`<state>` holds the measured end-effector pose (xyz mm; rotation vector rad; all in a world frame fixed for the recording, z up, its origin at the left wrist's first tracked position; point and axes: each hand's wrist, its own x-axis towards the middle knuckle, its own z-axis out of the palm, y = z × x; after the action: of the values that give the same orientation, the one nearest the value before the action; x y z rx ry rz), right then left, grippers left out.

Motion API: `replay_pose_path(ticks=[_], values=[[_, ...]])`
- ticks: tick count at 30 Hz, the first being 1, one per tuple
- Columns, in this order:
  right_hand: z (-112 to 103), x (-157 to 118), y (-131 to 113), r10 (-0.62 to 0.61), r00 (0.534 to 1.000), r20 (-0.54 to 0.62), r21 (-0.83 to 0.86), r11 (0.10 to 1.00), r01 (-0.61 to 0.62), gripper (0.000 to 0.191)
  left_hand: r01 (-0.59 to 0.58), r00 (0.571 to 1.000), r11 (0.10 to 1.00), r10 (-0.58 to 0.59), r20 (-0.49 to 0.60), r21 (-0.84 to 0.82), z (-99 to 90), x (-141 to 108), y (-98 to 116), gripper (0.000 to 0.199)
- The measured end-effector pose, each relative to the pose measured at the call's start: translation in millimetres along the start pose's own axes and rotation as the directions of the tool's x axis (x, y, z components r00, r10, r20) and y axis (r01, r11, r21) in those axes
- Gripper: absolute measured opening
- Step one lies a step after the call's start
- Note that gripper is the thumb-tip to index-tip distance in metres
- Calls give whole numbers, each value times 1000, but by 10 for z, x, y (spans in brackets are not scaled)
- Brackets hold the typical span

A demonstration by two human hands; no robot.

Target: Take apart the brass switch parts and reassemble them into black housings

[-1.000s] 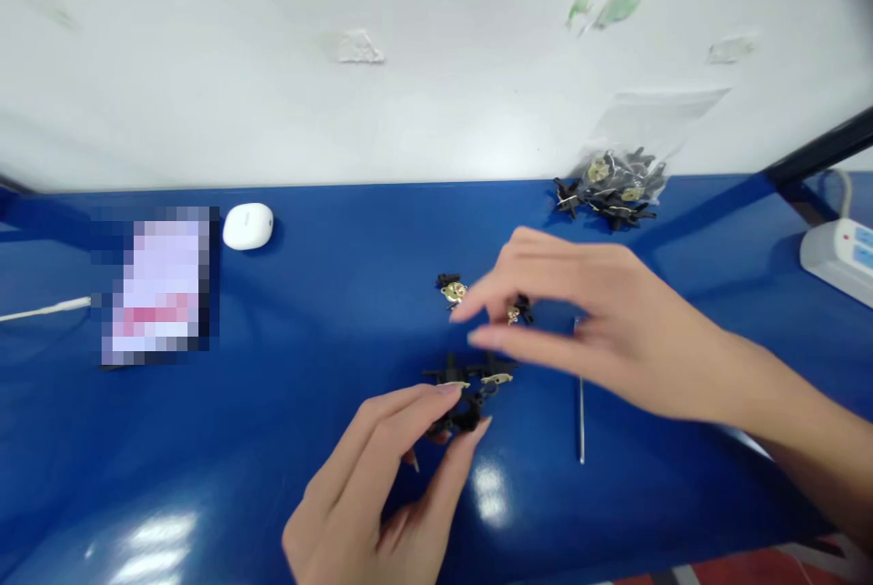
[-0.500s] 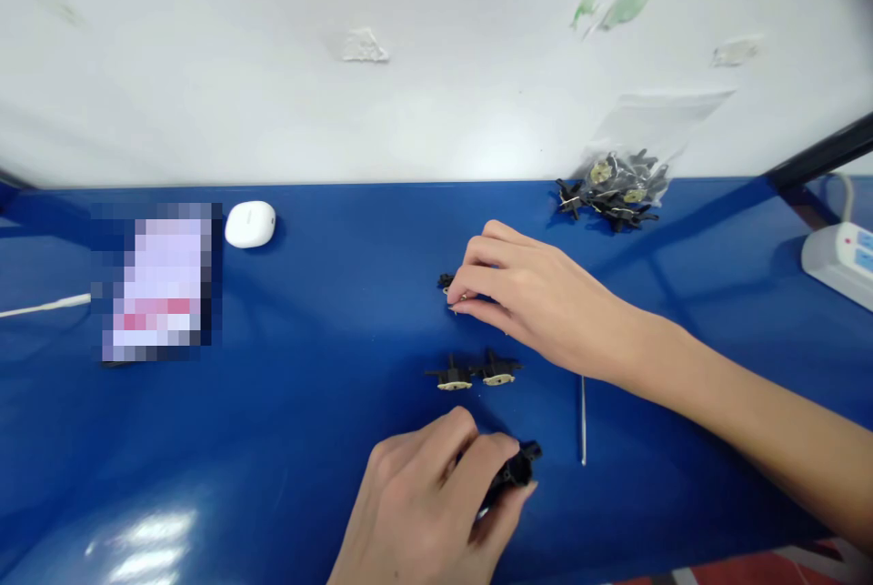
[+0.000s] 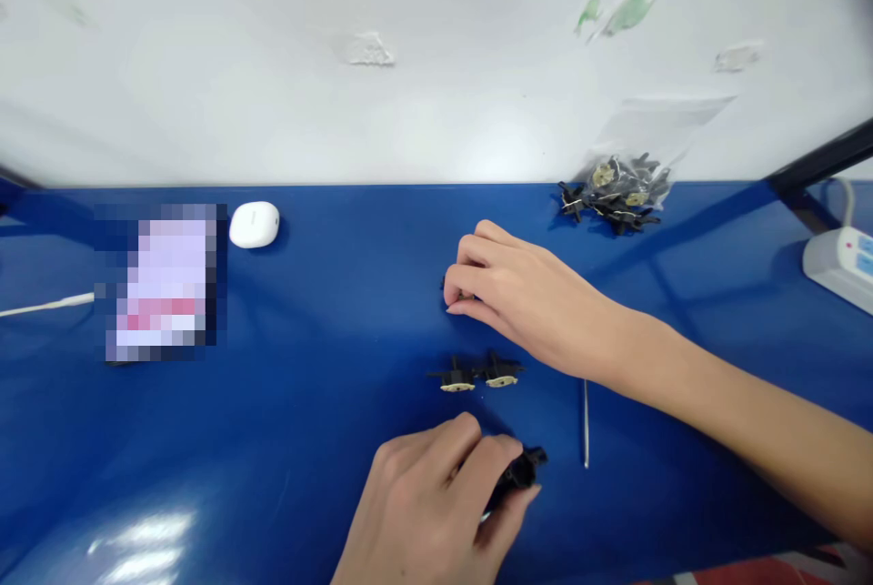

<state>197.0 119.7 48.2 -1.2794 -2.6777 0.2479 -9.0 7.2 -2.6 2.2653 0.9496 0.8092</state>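
On a blue worktop, the left hand pinches a black plastic fitting firmly in its fingers. The right hand curls narrowly over a small dark part; any grip is hidden. Two brass-plated fittings lie between the hands.

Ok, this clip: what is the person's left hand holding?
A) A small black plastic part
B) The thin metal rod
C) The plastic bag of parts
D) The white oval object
A: the left hand grips a small black plastic part at its fingertips, while the thin metal rod lies apart on the blue tabletop.
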Motion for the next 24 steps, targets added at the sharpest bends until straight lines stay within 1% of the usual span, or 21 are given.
replay_pose_path(ticks=[6,8,10,13,15,17,19,24], values=[[12,13,-11,-22,1000,6,14,1000,22,18,0,1000,1000,0,6,11,1,-19,-13,13],[7,13,-9,-43,999,-33,37,998,44,16,1,1000,1000,-1,11,9,6,-16,-15,12],[-13,17,9,-40,995,-96,79,996,48,13,0,1000,1000,-1,10,11,12,-8,-14,11],[-57,25,67,27,984,-173,161,987,1,10,-6,1000,1000,6,2,25,14,1,-11,8],[-75,33,116,60,980,-188,196,980,-22,9,-7,1000,1000,7,-2,30,10,-2,-7,7],[-74,41,161,74,981,-178,211,977,-35,8,1,1000,1000,-1,1,25,5,-10,-2,9],[-57,52,195,79,987,-139,213,976,-48,7,8,1000,1000,-8,-1,17,3,-15,2,11],[-4,73,227,49,998,-42,201,979,-40,20,24,999,1000,-23,-31,13,0,6,10,16]])
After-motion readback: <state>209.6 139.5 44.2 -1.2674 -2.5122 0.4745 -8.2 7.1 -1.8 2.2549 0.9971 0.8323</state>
